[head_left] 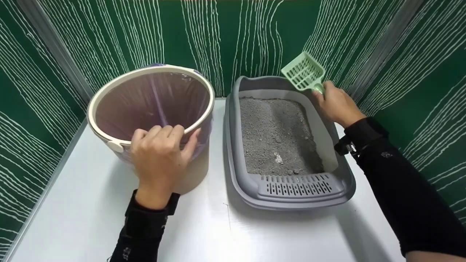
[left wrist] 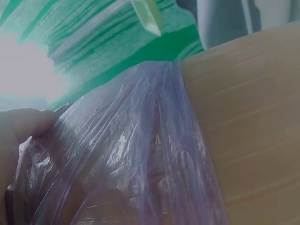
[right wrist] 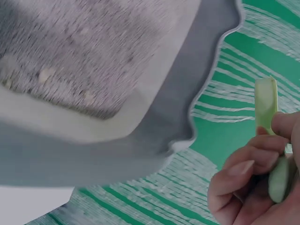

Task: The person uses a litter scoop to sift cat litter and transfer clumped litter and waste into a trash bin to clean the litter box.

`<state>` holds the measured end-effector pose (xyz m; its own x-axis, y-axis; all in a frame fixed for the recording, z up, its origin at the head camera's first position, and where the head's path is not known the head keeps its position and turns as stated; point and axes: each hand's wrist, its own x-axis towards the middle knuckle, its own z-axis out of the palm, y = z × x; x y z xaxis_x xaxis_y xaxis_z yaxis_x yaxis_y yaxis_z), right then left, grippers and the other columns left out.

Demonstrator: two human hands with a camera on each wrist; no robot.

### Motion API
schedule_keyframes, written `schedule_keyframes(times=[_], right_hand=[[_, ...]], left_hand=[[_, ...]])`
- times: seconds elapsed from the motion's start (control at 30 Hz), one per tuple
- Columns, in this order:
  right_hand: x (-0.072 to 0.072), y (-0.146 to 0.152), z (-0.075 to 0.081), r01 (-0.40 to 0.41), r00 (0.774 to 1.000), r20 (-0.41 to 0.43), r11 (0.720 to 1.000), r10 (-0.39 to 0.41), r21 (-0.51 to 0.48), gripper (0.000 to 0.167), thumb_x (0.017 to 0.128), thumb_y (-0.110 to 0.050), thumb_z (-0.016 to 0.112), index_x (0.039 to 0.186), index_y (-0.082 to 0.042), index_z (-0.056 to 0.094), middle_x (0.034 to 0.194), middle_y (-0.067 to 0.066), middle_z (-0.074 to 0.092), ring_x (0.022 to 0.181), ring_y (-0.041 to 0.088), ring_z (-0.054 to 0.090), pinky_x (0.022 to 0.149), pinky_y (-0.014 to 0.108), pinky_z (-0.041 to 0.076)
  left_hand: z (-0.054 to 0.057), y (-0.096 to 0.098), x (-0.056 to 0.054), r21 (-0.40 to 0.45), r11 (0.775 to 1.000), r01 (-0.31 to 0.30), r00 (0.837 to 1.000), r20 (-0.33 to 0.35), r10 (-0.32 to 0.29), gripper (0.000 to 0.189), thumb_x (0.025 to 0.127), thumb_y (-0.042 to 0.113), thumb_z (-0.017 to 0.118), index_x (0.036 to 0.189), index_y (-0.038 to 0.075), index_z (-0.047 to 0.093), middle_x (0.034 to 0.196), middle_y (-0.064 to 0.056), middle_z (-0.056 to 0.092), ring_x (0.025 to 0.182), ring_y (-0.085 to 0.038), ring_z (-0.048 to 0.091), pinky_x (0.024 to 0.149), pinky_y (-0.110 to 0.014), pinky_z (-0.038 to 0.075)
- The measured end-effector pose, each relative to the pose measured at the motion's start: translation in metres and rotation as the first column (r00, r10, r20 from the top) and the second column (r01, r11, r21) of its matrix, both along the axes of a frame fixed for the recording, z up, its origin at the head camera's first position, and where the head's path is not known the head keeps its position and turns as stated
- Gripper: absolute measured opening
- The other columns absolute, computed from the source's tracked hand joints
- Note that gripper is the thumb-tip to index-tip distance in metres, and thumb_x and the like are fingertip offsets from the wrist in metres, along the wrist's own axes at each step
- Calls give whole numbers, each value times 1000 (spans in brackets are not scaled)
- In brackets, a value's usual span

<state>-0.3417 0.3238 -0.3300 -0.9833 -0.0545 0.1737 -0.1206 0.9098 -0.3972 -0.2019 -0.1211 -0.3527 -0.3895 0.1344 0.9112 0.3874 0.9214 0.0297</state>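
Observation:
My left hand (head_left: 158,162) grips the near rim of a cream trash bin (head_left: 199,167), fingers hooked over the edge and thumb along the outside. A thin purple plastic bag (head_left: 145,100) lines the bin and folds down over its outer wall; in the left wrist view the bag (left wrist: 154,136) hangs creased beside the thumb (left wrist: 30,124). My right hand (head_left: 340,103) holds a pale green slotted litter scoop (head_left: 303,71) by its handle, raised above the back right rim of a grey litter box (head_left: 233,153). Grey cat litter (head_left: 267,134) fills the box, with small clumps and a whitish patch.
Bin and litter box stand side by side on a white table (head_left: 204,233), a narrow gap between them. Green walls (head_left: 229,40) with wavy white lines enclose the back and sides, and metal posts (head_left: 386,47) mark the corners. A slotted step (head_left: 296,185) forms the box's near end.

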Motion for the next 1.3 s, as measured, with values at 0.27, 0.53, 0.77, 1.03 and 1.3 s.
schedule_keyframes(times=[0.27,0.53,0.77,1.03,1.3], right_hand=[[-17,21,-10,48,997,-61,997,-45,53,37,107,-25,59,121,9,56,95,24,61,72,34,54,64,43,40],[-34,38,-4,75,993,-99,991,-64,109,31,101,-26,68,83,-2,58,67,8,47,63,29,43,63,42,30],[-47,37,-12,-12,998,55,977,0,214,31,102,-23,61,78,-5,53,65,5,46,55,22,42,55,38,35],[-51,38,-15,-189,978,140,941,155,282,36,102,-9,50,69,-14,37,63,4,41,55,21,40,60,39,35],[-51,49,-11,-261,959,181,929,218,263,31,101,-5,51,71,-10,43,64,4,44,55,18,40,58,36,35]], left_hand=[[3,-18,2,-5,998,-66,996,64,66,51,96,46,77,72,4,60,59,-11,56,56,-34,54,61,-50,40],[-3,41,26,-119,991,61,998,18,-59,61,93,63,73,102,3,72,103,-18,74,107,-40,68,93,-55,54],[-71,128,35,-323,926,193,953,286,-99,47,99,62,66,94,17,79,98,1,73,58,-5,60,51,-18,49],[-103,142,33,-225,958,179,943,316,-102,21,90,32,83,84,12,78,93,-1,67,55,-7,54,41,-18,42],[-110,136,28,-94,961,262,921,323,-219,15,81,10,83,88,7,70,93,-4,60,58,-8,53,42,-18,45]])
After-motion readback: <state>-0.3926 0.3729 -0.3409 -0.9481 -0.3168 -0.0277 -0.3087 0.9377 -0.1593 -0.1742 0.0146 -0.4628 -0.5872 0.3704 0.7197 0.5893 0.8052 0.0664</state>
